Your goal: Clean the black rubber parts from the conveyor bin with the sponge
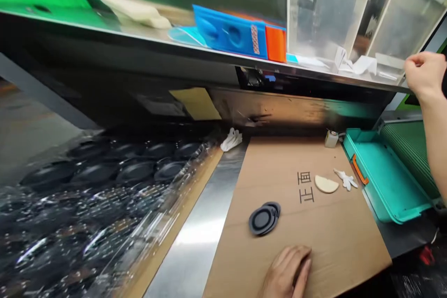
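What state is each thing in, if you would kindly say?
Black discs, overlapping, lying flat
Teal bin, open, lidless
Cardboard sheet, spread flat, printing upward
Cream half-round piece, lying flat
White piece beside it, splayed
Black round trays, in rows beneath clear plastic
Left hand, loosely curled
Right hand, closed

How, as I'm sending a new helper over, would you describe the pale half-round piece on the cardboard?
Find the teal tray with the orange handle, then the brown cardboard beside it. Between the printed characters and that tray lies a small cream piece. Its upper edge is straight and its lower edge curved, unlike the ragged white scrap nearby or the dark discs.
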`<control>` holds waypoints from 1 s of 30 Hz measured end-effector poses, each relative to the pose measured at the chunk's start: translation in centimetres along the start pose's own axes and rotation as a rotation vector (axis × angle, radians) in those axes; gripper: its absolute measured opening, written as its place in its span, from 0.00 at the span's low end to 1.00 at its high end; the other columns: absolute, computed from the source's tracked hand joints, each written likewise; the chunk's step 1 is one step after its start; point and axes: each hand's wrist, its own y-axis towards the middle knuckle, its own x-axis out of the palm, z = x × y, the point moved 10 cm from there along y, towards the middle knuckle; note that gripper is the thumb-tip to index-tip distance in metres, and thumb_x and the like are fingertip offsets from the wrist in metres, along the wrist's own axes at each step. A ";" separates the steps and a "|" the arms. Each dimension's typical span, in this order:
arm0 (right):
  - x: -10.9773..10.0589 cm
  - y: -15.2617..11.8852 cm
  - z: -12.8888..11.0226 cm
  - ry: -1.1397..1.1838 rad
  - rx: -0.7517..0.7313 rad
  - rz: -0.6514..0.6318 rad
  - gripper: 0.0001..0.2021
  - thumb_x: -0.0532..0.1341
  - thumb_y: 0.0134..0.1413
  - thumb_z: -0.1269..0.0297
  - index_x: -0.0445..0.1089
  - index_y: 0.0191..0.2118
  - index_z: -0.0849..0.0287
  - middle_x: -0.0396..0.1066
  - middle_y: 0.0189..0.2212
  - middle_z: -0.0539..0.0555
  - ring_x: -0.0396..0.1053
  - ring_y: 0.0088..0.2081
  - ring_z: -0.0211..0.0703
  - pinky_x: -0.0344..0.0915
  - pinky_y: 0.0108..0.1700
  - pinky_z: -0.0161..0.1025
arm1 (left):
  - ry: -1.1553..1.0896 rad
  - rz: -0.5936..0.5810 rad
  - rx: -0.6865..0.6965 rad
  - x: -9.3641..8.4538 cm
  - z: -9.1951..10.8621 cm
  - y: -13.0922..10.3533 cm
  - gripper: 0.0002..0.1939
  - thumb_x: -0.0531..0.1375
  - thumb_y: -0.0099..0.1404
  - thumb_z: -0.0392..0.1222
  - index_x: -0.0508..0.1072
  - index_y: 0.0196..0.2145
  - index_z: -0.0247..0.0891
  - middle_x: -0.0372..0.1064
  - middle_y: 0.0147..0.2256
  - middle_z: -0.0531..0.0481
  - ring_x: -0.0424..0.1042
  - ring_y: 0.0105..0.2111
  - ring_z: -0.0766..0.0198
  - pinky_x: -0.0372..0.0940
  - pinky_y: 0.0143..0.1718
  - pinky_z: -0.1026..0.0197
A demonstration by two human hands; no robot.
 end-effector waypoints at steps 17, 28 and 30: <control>17.0 -40.2 -9.3 0.358 -0.263 -0.984 0.15 0.61 0.63 0.61 0.73 0.54 0.53 0.69 0.48 0.57 0.68 0.49 0.48 0.61 0.53 0.43 | 0.529 0.106 -0.377 -9.0 -4.4 4.2 0.40 0.66 0.62 0.47 0.58 0.69 0.44 0.47 0.70 0.36 0.53 0.68 0.40 0.57 0.65 0.37; 17.3 -42.2 -8.1 0.539 -0.155 -0.808 0.14 0.62 0.62 0.58 0.73 0.52 0.52 0.67 0.48 0.55 0.66 0.49 0.49 0.61 0.54 0.45 | 0.669 -0.331 -0.432 -7.1 -10.0 10.0 0.28 0.58 0.66 0.51 0.70 0.61 0.40 0.69 0.56 0.40 0.67 0.57 0.47 0.61 0.60 0.49; 17.5 -42.2 -7.9 0.563 -0.144 -0.828 0.14 0.63 0.61 0.58 0.73 0.51 0.52 0.68 0.48 0.55 0.66 0.49 0.48 0.61 0.54 0.45 | 0.738 -0.329 -0.462 -7.4 -10.9 11.0 0.28 0.55 0.68 0.52 0.69 0.62 0.39 0.68 0.55 0.38 0.68 0.56 0.46 0.61 0.60 0.47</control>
